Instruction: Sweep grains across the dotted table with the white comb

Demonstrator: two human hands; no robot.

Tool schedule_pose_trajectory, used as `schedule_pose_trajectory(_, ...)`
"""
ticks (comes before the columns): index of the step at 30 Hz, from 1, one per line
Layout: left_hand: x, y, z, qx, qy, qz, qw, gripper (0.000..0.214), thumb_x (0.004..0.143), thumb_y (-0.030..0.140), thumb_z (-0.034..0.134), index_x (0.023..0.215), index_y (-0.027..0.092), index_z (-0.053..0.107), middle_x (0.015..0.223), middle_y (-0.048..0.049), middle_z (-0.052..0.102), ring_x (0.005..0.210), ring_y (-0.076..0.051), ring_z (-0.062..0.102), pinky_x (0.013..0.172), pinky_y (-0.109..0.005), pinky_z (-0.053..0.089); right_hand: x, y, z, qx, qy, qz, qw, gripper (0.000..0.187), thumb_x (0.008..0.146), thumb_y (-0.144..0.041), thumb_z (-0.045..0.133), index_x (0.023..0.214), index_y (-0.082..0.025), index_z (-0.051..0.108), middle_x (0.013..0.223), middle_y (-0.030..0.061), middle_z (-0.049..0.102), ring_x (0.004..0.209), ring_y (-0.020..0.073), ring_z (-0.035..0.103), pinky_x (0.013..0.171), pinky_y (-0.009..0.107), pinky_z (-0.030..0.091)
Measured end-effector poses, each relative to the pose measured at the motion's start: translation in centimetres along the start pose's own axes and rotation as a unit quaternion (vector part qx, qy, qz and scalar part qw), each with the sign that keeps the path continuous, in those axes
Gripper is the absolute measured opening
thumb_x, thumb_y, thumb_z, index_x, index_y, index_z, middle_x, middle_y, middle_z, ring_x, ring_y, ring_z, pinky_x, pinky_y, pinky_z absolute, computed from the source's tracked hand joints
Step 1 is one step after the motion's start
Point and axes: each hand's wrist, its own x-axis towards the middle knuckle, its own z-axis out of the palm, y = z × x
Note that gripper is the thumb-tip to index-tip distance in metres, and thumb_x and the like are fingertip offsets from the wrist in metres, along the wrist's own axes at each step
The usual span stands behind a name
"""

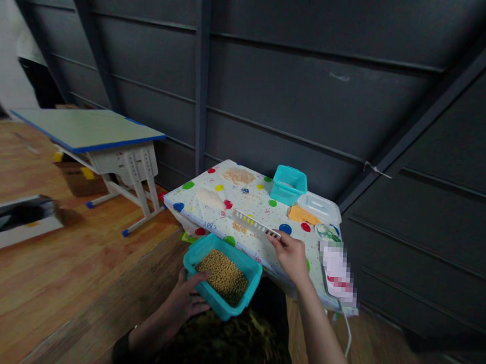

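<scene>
In the head view, grips a turquoise tub (239, 258) of yellow beans (222, 273) by its near left side with the left hand (190, 296), hooking the thumb over the rim, just beside the near edge of a spotted tablecloth (292, 250). Pinches one end of a white slotted strip (255, 223) in the right hand (294, 255), reaching over scattered pale bits (240, 228). Can see farther back a second tub (287, 196) near an orange cloth (302, 214).

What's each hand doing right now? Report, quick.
Left hand: holding the bin of beans, thumb over its rim.
Right hand: closed on one end of the white slotted strip.
</scene>
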Motion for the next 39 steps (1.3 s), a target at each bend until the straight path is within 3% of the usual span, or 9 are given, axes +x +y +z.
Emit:
schedule_pose_trajectory(5,0.0,-0.4,0.2,0.003,0.015,-0.001,1.0,0.068,0.099,0.043,0.075,0.151,0.033,0.033,0.107,-0.0077,0.071,0.078,-0.027,0.082,0.083,-0.043,0.069,-0.4,0.1,0.0,0.013,0.002,0.006,1.0,0.032,0.097,-0.046,0.067,0.099,-0.026,0.092,0.1,0.0099,0.091,0.081,0.0323,0.086,0.082,0.042,0.069)
schedule_pose_trajectory(9,0.0,-0.8,0.3,-0.001,-0.006,0.003,1.0,0.063,0.097,0.043,0.078,0.145,0.033,0.037,0.105,-0.0059,0.071,0.077,-0.025,0.081,0.082,-0.042,0.069,-0.5,0.7,-0.7,0.027,-0.011,0.007,1.0,0.029,0.096,-0.045,0.068,0.099,-0.029,0.093,0.103,0.0082,0.091,0.089,0.0328,0.087,0.087,0.043,0.07)
schedule_pose_trajectory(14,0.0,-0.4,0.5,0.006,0.007,-0.013,1.0,0.06,0.098,0.04,0.075,0.143,0.031,0.037,0.104,-0.007,0.071,0.077,-0.026,0.081,0.079,-0.042,0.068,-0.8,1.7,-1.5,0.035,0.002,0.019,0.999,0.03,0.096,-0.047,0.069,0.099,-0.028,0.093,0.102,0.0083,0.091,0.089,0.0336,0.088,0.085,0.044,0.07)
schedule_pose_trajectory(22,-0.2,-0.5,0.4,-0.006,-0.002,0.005,1.0,0.089,0.077,0.051,0.092,0.143,0.031,0.036,0.104,-0.0045,0.067,0.077,-0.026,0.078,0.08,-0.042,0.066,-1.1,1.7,-1.5,0.046,-0.002,0.036,0.998,0.031,0.095,-0.05,0.071,0.097,-0.028,0.093,0.105,0.0094,0.091,0.096,0.0358,0.088,0.09,0.047,0.071)
schedule_pose_trajectory(30,0.0,-0.8,0.2,-0.017,-0.016,0.003,1.0,0.083,0.082,0.05,0.089,0.144,0.029,0.038,0.107,-0.0064,0.071,0.08,-0.025,0.079,0.083,-0.042,0.067,-2.4,0.8,-1.0,0.041,0.017,0.034,0.998,0.03,0.097,-0.051,0.072,0.101,-0.03,0.093,0.107,0.0083,0.091,0.097,0.034,0.088,0.087,0.045,0.072)
schedule_pose_trajectory(34,0.2,-0.8,0.2,-0.023,-0.002,-0.006,1.0,0.091,0.075,0.051,0.094,0.143,0.03,0.039,0.105,-0.0046,0.069,0.078,-0.026,0.078,0.082,-0.044,0.066,-2.9,0.7,-1.2,0.034,0.051,0.035,0.998,0.032,0.097,-0.053,0.072,0.1,-0.029,0.093,0.106,0.0083,0.091,0.098,0.0338,0.088,0.089,0.044,0.072)
schedule_pose_trajectory(39,-0.4,-0.2,0.5,-0.012,-0.006,0.001,1.0,0.099,0.067,0.053,0.096,0.143,0.028,0.037,0.105,-0.006,0.068,0.079,-0.027,0.078,0.083,-0.045,0.066,-3.0,0.6,-2.0,0.041,0.042,0.042,0.997,0.031,0.095,-0.053,0.074,0.095,-0.028,0.093,0.1,0.0086,0.091,0.09,0.0347,0.088,0.084,0.045,0.072)
